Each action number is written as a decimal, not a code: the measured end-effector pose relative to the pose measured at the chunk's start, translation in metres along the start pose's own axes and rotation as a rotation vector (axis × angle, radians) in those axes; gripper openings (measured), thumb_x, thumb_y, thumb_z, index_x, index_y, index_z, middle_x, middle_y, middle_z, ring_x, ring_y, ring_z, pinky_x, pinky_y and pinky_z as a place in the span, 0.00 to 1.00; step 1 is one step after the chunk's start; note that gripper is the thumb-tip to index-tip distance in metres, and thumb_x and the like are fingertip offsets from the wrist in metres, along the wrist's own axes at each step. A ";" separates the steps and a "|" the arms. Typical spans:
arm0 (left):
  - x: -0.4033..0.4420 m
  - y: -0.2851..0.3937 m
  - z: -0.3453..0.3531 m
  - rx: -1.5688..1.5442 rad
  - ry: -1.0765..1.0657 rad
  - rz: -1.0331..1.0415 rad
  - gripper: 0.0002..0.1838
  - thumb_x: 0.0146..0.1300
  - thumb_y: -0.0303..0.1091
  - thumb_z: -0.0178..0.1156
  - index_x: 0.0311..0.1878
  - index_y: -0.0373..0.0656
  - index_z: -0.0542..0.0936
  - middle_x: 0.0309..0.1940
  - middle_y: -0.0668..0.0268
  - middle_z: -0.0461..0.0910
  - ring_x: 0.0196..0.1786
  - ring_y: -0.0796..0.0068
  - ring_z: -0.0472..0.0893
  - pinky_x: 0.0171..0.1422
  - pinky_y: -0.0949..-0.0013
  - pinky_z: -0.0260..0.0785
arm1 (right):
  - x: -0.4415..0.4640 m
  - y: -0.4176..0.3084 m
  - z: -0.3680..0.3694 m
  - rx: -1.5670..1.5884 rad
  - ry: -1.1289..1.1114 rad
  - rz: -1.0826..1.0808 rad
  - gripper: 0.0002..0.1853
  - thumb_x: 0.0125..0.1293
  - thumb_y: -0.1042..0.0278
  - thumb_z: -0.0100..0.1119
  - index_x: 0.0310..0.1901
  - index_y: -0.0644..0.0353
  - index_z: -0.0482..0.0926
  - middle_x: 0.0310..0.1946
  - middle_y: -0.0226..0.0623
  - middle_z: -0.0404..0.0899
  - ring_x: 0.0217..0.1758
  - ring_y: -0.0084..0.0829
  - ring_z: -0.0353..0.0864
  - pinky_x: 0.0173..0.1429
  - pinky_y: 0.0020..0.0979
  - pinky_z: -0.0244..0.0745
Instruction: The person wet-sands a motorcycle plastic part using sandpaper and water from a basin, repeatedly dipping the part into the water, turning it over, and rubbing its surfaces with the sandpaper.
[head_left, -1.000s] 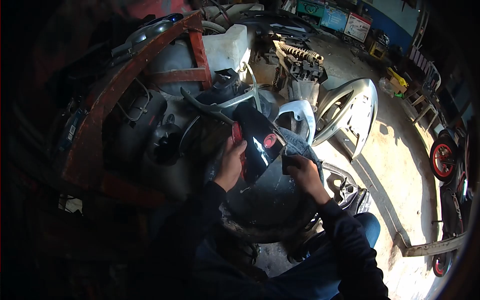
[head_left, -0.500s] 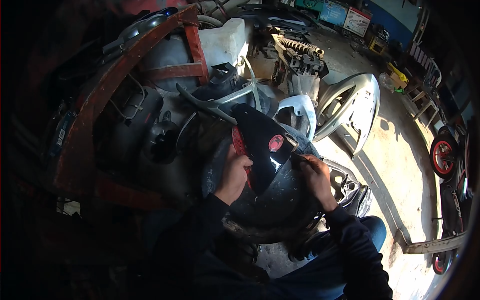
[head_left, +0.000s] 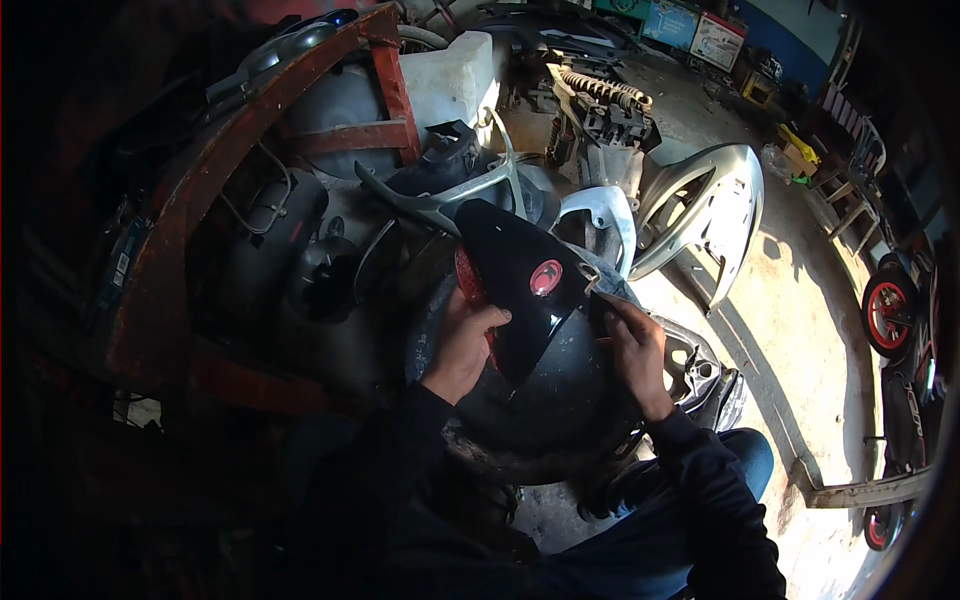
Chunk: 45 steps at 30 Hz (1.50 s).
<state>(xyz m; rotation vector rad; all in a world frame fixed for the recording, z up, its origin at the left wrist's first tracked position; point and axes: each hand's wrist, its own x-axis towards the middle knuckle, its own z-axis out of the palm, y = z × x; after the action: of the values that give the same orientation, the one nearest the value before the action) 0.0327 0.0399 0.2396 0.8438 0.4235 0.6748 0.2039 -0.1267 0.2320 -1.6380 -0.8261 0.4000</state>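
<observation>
A glossy black motorcycle fairing panel (head_left: 505, 255) with a round red emblem (head_left: 546, 278) is held tilted in front of me. Closed around its left side, by a red textured strip (head_left: 467, 275), is my left hand (head_left: 463, 348), thumb on the black face. My right hand (head_left: 637, 358) pinches the panel's right end, just below a small pale metal-looking tab (head_left: 590, 275); its fingertips are partly hidden. Beneath the panel lies a large, rounded, scuffed black surface (head_left: 570, 410).
Behind the panel lie a grey-green forked trim piece (head_left: 430, 212), a white curved cover (head_left: 612, 215) and a large silver fairing (head_left: 735, 190). A rusty red metal frame (head_left: 180, 215) rises at left. Motorcycle wheels (head_left: 888, 312) stand at far right.
The panel has shifted slightly left and turned a little, its upper tip moving left. My right hand's fingers have changed position at its right end. My left hand keeps its grip.
</observation>
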 end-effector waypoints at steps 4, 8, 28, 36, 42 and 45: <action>0.002 0.001 -0.003 -0.017 -0.011 -0.004 0.28 0.57 0.13 0.54 0.63 0.40 0.72 0.53 0.65 0.79 0.54 0.75 0.79 0.64 0.68 0.69 | 0.000 -0.004 -0.001 -0.040 0.003 -0.028 0.15 0.72 0.74 0.54 0.58 0.62 0.82 0.45 0.41 0.85 0.42 0.26 0.85 0.40 0.29 0.84; 0.002 0.000 -0.004 -0.023 -0.026 -0.005 0.28 0.57 0.13 0.55 0.62 0.40 0.73 0.53 0.65 0.79 0.55 0.76 0.79 0.64 0.68 0.69 | 0.000 -0.005 -0.004 -0.087 0.027 -0.075 0.15 0.70 0.76 0.55 0.56 0.64 0.82 0.46 0.44 0.85 0.45 0.33 0.86 0.49 0.32 0.81; -0.021 0.002 0.004 -0.118 -0.033 -0.316 0.18 0.65 0.29 0.68 0.57 0.39 0.79 0.50 0.65 0.83 0.53 0.73 0.82 0.60 0.68 0.76 | -0.019 -0.037 0.012 -0.500 -0.219 -0.709 0.27 0.54 0.79 0.61 0.59 0.59 0.81 0.56 0.43 0.78 0.65 0.48 0.76 0.68 0.43 0.74; -0.035 -0.011 0.014 -0.132 0.073 -0.122 0.15 0.66 0.25 0.65 0.55 0.40 0.79 0.48 0.65 0.84 0.50 0.76 0.84 0.57 0.68 0.77 | -0.022 -0.034 0.017 -0.636 -0.241 -0.700 0.29 0.54 0.74 0.65 0.62 0.60 0.78 0.58 0.42 0.79 0.66 0.46 0.76 0.68 0.43 0.73; -0.042 -0.016 0.026 -0.121 0.162 -0.005 0.16 0.65 0.21 0.65 0.55 0.43 0.79 0.45 0.68 0.84 0.48 0.77 0.83 0.56 0.69 0.77 | -0.031 -0.037 0.031 -0.639 -0.177 -0.701 0.27 0.54 0.74 0.63 0.59 0.62 0.79 0.57 0.41 0.80 0.64 0.45 0.78 0.67 0.43 0.73; -0.036 -0.023 0.022 -0.127 0.153 -0.032 0.16 0.65 0.20 0.65 0.54 0.45 0.79 0.44 0.69 0.83 0.47 0.78 0.83 0.55 0.69 0.77 | -0.020 -0.024 0.032 -0.630 -0.134 -0.689 0.25 0.53 0.75 0.64 0.56 0.63 0.81 0.54 0.41 0.81 0.62 0.44 0.79 0.64 0.42 0.75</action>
<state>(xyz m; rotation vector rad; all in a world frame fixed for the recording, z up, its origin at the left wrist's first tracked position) 0.0285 -0.0080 0.2370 0.6663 0.5247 0.7318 0.1614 -0.1172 0.2437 -1.7573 -1.6600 -0.2727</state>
